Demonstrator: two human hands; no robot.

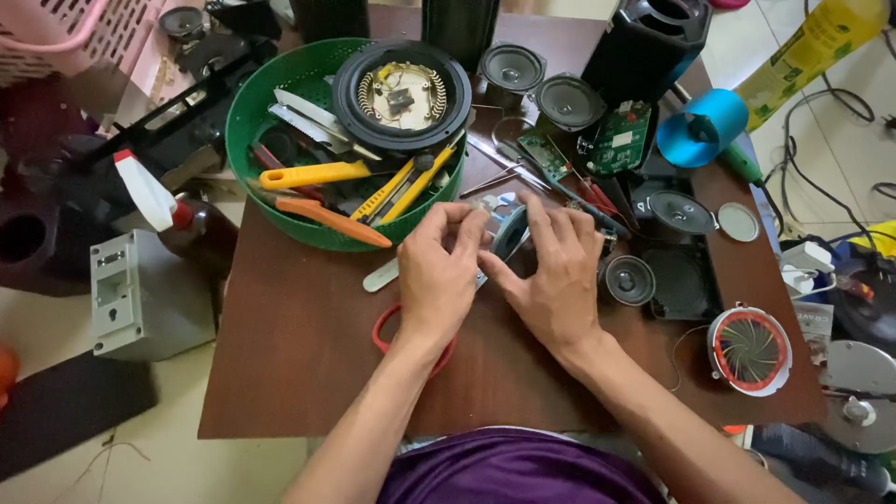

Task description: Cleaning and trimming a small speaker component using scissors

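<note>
Brown wooden table (308, 355) fills the middle of the frame, with a green basket (245, 112) of tools at upper left. At the centre, the left hand (437, 280) and right hand (558, 280) meet, fingers pinching a small round speaker (511, 233) between them.

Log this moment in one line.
left hand: pinching small speaker | right hand: gripping it too | green tool basket behind | brown table
</note>
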